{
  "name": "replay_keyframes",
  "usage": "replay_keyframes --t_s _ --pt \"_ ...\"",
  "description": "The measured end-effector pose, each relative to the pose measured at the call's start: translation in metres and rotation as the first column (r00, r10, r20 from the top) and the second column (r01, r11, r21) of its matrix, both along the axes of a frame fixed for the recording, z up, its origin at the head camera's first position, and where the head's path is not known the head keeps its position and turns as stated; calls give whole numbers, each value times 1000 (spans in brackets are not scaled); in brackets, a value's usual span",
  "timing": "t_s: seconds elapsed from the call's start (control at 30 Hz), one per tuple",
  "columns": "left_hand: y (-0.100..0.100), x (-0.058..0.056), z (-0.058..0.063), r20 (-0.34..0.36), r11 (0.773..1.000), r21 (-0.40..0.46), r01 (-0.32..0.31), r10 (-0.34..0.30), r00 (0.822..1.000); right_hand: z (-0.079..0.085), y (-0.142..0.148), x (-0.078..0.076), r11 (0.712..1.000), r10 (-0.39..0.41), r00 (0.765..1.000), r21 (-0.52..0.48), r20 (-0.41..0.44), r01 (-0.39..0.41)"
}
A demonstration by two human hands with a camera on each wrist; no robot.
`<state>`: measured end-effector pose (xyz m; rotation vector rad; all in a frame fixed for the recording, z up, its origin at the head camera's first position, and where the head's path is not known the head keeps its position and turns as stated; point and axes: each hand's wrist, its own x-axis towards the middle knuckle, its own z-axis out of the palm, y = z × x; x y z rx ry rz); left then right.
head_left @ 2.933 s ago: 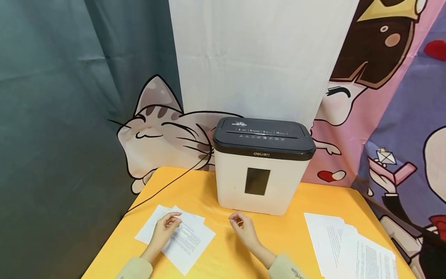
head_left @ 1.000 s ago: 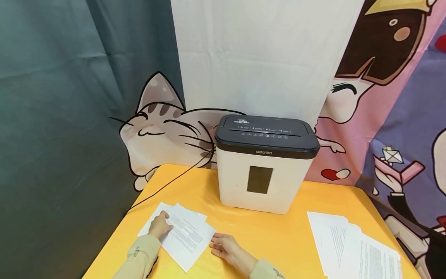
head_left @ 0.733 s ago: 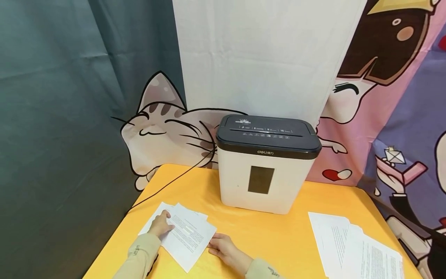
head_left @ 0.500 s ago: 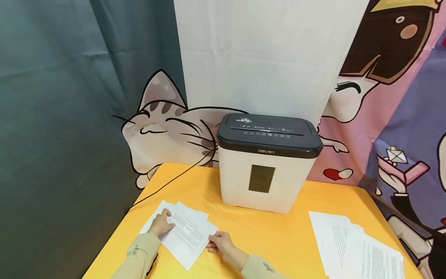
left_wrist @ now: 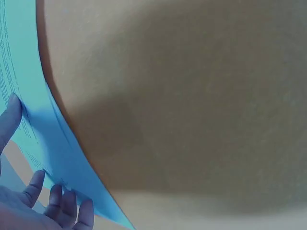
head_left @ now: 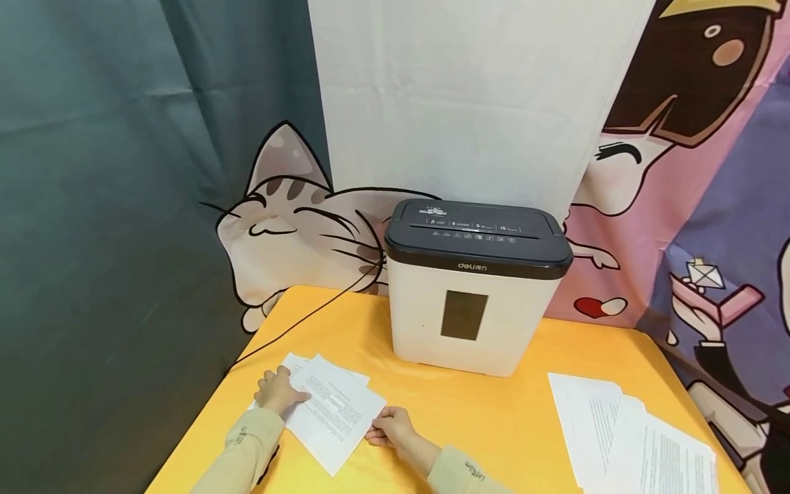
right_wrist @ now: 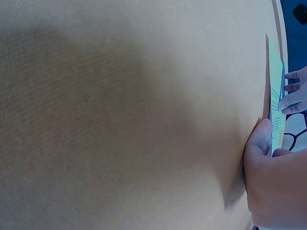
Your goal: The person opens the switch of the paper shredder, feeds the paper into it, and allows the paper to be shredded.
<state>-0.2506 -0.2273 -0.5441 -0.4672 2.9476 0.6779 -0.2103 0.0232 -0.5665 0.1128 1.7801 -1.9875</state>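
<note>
A small stack of overlapping printed paper sheets [head_left: 333, 420] lies at the front left of the yellow table. My left hand [head_left: 276, 392] rests on its left side with fingers spread. In the left wrist view, the thumb [left_wrist: 10, 117] lies on the printed face and the fingertips touch the paper [left_wrist: 79, 165] near its edge. At the stack's right corner, my right hand [head_left: 395, 429] pinches the top sheet between thumb and fingers. The right wrist view shows this hand [right_wrist: 271, 177] from behind, partly covering the paper [right_wrist: 275, 81].
A white deli paper shredder [head_left: 416, 322] with a black top stands at the back middle. Its black cord [head_left: 302, 319] runs left across the yellow table [head_left: 469, 418]. More printed sheets [head_left: 626, 439] lie at the front right. A printed curtain [head_left: 481, 103] hangs behind.
From hovering over the table, both hands have come down to the left stack. The right hand has closed on the sheet's corner; the left hand's fingers have spread and shifted slightly left.
</note>
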Motion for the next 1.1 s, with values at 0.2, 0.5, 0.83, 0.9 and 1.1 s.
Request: replay_keyframes --t_s 0.2,0.5,0.83,0.9,1.1 --pt "-5 -2 3 51 999 45 23 -25 998 2 0 0 1000 -1 1000 12 14 0" --pt "-7 0 3 161 995 83 49 -62 985 0 0 -1 1000 5 999 13 50 -5" --pt "-49 -28 -32 56 922 333 198 -229 972 4 -10 -4 999 -38 994 24 101 36" --pt "-62 -32 -48 89 906 375 195 -244 966 4 -11 -1 999 -41 992 34 116 37" --pt "-51 -16 -31 202 878 471 82 -198 959 4 -11 1 996 -69 992 60 104 63"
